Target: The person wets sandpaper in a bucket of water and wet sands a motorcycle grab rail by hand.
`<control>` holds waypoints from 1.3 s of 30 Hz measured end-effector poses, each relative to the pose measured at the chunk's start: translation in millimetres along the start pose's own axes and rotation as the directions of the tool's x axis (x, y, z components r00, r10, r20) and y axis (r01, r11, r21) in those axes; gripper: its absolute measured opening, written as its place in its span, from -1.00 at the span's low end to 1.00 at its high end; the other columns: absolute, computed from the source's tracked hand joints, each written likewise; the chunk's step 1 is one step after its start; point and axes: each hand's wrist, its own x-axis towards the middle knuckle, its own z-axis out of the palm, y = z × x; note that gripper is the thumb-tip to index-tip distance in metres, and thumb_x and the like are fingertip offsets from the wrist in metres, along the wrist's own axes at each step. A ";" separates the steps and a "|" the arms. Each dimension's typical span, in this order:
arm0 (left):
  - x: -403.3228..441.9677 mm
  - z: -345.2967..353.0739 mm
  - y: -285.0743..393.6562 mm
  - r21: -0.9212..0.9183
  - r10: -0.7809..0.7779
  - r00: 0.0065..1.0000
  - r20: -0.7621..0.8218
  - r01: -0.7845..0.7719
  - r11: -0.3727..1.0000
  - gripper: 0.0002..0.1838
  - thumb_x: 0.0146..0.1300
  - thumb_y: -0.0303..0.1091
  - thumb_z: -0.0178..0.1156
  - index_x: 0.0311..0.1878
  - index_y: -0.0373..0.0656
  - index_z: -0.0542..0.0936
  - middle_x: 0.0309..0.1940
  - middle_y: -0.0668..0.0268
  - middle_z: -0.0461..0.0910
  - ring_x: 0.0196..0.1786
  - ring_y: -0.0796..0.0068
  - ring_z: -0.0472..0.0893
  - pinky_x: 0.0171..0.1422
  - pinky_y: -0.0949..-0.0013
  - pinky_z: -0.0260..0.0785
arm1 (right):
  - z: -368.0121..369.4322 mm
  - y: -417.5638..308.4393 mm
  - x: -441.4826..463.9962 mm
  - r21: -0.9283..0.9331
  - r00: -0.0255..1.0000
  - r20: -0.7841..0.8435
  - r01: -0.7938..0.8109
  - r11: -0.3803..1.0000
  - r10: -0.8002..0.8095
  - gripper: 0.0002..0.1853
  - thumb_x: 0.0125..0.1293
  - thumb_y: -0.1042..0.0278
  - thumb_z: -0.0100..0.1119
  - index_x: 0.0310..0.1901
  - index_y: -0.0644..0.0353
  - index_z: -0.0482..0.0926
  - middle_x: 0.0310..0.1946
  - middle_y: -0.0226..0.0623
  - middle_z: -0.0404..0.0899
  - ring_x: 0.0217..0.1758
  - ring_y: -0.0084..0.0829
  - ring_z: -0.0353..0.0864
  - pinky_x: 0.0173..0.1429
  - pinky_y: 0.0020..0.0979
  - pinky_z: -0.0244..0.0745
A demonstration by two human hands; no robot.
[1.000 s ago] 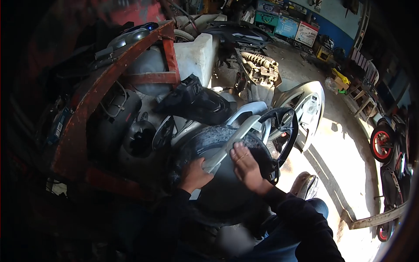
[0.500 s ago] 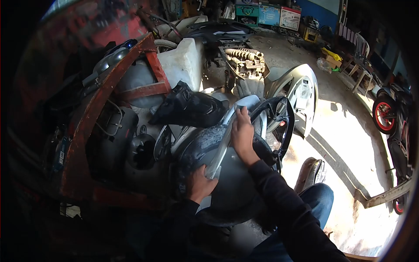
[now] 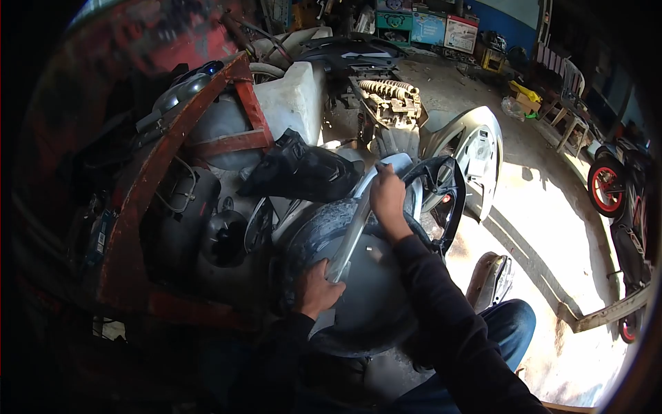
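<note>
A long, curved silver-grey motorcycle body panel (image 3: 352, 239) slants across a round dark basin (image 3: 347, 339), which seems to hold grey water. My left hand (image 3: 318, 288) is closed around the panel's lower end, thumb on top. Farther up, my right hand (image 3: 390, 200) is curled closed against the panel near its wide upper end. A small dark edge shows at its fingertips, too little to name. Right beside that hand stands a black plastic frame part (image 3: 452, 200). Behind the basin lies a black molded cover (image 3: 303, 169).
A rusty red metal frame (image 3: 165, 148) rises on the left beside a dark cylindrical tank (image 3: 183, 207). A silver fairing (image 3: 483, 138) and a dusty part with a coil spring (image 3: 389, 103) stand ahead. A motorcycle with a red-rimmed wheel (image 3: 607, 181) is at the right.
My right hand has turned and shifted slightly down and right along the panel. My left hand keeps its hold. The whole view has shifted a little.
</note>
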 end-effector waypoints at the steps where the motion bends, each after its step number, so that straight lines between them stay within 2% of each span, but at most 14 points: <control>1: -3.4 -0.2 0.4 0.017 0.015 0.999 -0.031 -0.014 1.000 -0.59 -0.07 -0.25 0.32 -0.11 -0.20 0.61 -0.18 -0.06 0.68 -0.06 -0.18 0.65 0.04 -0.02 0.49 | -6.2 -5.7 7.5 -0.039 0.991 0.061 -0.114 0.993 0.117 -0.70 0.32 0.54 0.05 0.04 0.43 0.60 0.23 0.33 0.45 0.21 0.32 0.51 0.24 0.00 0.51; 2: -3.3 -1.4 1.2 0.015 0.017 0.999 -0.036 -0.017 1.000 -0.59 -0.07 -0.25 0.32 -0.11 -0.20 0.61 -0.18 -0.06 0.68 -0.06 -0.18 0.65 0.04 -0.02 0.49 | 2.2 0.5 -0.7 -0.039 0.992 0.060 -0.109 0.993 0.111 -0.70 0.32 0.54 0.05 0.04 0.43 0.60 0.23 0.33 0.45 0.21 0.32 0.51 0.24 0.00 0.51; 4: -0.6 -5.3 2.6 -0.008 0.000 0.999 0.044 0.001 1.000 -0.58 -0.07 -0.25 0.32 -0.11 -0.21 0.61 -0.17 -0.06 0.68 -0.06 -0.19 0.64 0.04 -0.02 0.49 | 33.0 27.7 -38.6 -0.105 0.841 -0.366 0.388 0.916 -0.399 -0.73 0.31 0.54 0.07 -0.01 0.43 0.62 0.17 0.27 0.51 0.16 0.30 0.54 0.17 0.02 0.51; 5: 1.0 -5.9 3.9 -0.012 0.003 0.999 0.038 -0.003 1.000 -0.58 -0.07 -0.25 0.32 -0.11 -0.21 0.61 -0.17 -0.06 0.68 -0.06 -0.19 0.64 0.04 -0.02 0.49 | 38.0 29.4 -58.1 -0.102 0.839 -0.329 0.425 0.900 -0.433 -0.72 0.31 0.56 0.06 0.01 0.44 0.60 0.20 0.27 0.48 0.20 0.27 0.50 0.24 0.04 0.44; 10: -7.9 -6.3 18.0 0.059 0.006 1.000 -0.009 -0.005 0.998 -0.57 -0.06 -0.25 0.32 -0.09 -0.23 0.61 -0.15 -0.10 0.67 -0.03 -0.20 0.64 0.07 -0.03 0.49 | 13.1 20.5 -27.7 -0.056 0.983 -0.086 0.157 0.986 -0.162 -0.60 0.31 0.60 0.04 0.19 0.45 0.52 0.37 0.38 0.29 0.40 0.25 0.36 0.47 -0.04 0.30; 12: -3.6 -6.2 15.6 0.063 0.013 1.000 -0.024 -0.012 0.998 -0.57 -0.05 -0.25 0.32 -0.08 -0.23 0.61 -0.14 -0.10 0.67 -0.02 -0.20 0.63 0.08 -0.03 0.48 | 38.0 25.6 -61.4 0.061 0.912 -0.287 0.321 0.945 -0.292 -0.56 0.29 0.63 0.04 0.22 0.45 0.50 0.40 0.37 0.25 0.45 0.25 0.31 0.50 -0.02 0.25; 16: -1.0 1.3 5.0 -0.011 0.046 0.992 -0.119 -0.048 0.999 -0.56 -0.06 -0.27 0.31 -0.07 -0.26 0.61 -0.13 -0.12 0.66 0.00 -0.21 0.62 0.11 -0.03 0.48 | 44.5 15.5 -146.2 0.067 0.906 -0.188 0.396 0.916 -0.379 -0.54 0.30 0.66 0.02 0.25 0.45 0.47 0.44 0.36 0.19 0.52 0.23 0.22 0.57 0.02 0.13; 22: 3.8 2.6 -10.3 0.034 -0.030 0.996 0.084 0.027 0.999 -0.51 0.09 -0.09 0.38 0.00 -0.22 0.63 -0.07 -0.12 0.68 0.05 -0.16 0.64 0.10 -0.03 0.47 | 47.7 -2.8 -133.9 0.125 0.926 -0.219 0.338 0.933 -0.307 -0.50 0.34 0.65 0.02 0.33 0.41 0.41 0.47 0.34 0.15 0.56 0.21 0.15 0.60 -0.09 0.09; 24: 15.1 5.5 -26.2 -0.162 -0.029 0.999 -0.043 0.022 0.987 -0.51 0.06 -0.07 0.39 -0.03 -0.23 0.63 -0.10 -0.12 0.68 0.03 -0.17 0.64 0.07 -0.01 0.48 | 51.7 -6.8 -200.0 0.171 0.923 -0.094 0.385 0.907 -0.374 -0.47 0.31 0.64 0.04 0.34 0.39 0.40 0.47 0.34 0.15 0.56 0.22 0.13 0.61 -0.06 0.06; 25: 15.7 -1.4 -23.7 -0.192 -0.058 0.995 0.080 0.072 0.979 -0.50 0.05 -0.08 0.41 -0.03 -0.25 0.62 -0.09 -0.11 0.68 0.05 -0.16 0.64 0.09 0.01 0.48 | 52.9 -5.6 -196.9 0.170 0.920 -0.096 0.392 0.904 -0.381 -0.47 0.31 0.64 0.04 0.34 0.39 0.40 0.47 0.34 0.15 0.56 0.22 0.13 0.61 -0.06 0.06; 28: 9.8 7.5 -25.3 -0.198 -0.004 0.998 -0.061 -0.008 0.980 -0.50 0.04 -0.13 0.42 -0.04 -0.27 0.62 -0.10 -0.11 0.69 0.05 -0.15 0.64 0.11 0.03 0.48 | 52.8 -5.2 -162.7 0.186 0.913 -0.138 0.405 0.895 -0.384 -0.45 0.26 0.67 0.00 0.34 0.38 0.41 0.47 0.33 0.15 0.56 0.19 0.14 0.63 -0.03 0.02; 30: 4.3 -9.3 -6.6 -0.098 -0.036 0.998 0.046 0.040 0.994 -0.49 0.03 -0.16 0.43 -0.02 -0.29 0.62 -0.08 -0.12 0.68 0.06 -0.14 0.65 0.13 0.04 0.48 | 53.6 -6.7 -106.6 0.167 0.935 -0.183 0.335 0.927 -0.304 -0.45 0.25 0.69 -0.04 0.33 0.39 0.42 0.46 0.34 0.16 0.56 0.19 0.16 0.63 -0.03 0.02; 36: 17.2 -7.0 -17.7 -0.133 -0.096 0.992 0.082 0.106 0.985 -0.37 0.02 -0.14 0.43 0.15 -0.27 0.57 0.01 -0.11 0.67 0.17 -0.07 0.63 0.23 0.08 0.44 | 52.3 2.2 -192.0 0.178 0.893 -0.003 0.443 0.879 -0.449 -0.48 0.26 0.69 -0.06 0.29 0.40 0.45 0.45 0.32 0.20 0.56 0.19 0.17 0.62 -0.03 0.04; 39: 9.1 -12.5 -5.4 -0.111 -0.111 0.989 0.095 0.122 0.986 -0.44 0.01 -0.16 0.39 0.06 -0.29 0.59 -0.03 -0.13 0.67 0.10 -0.14 0.63 0.18 0.05 0.46 | 49.5 2.4 -129.1 0.138 0.886 -0.120 0.461 0.876 -0.448 -0.56 0.31 0.68 -0.01 0.24 0.38 0.50 0.44 0.25 0.25 0.54 0.17 0.20 0.61 -0.03 0.08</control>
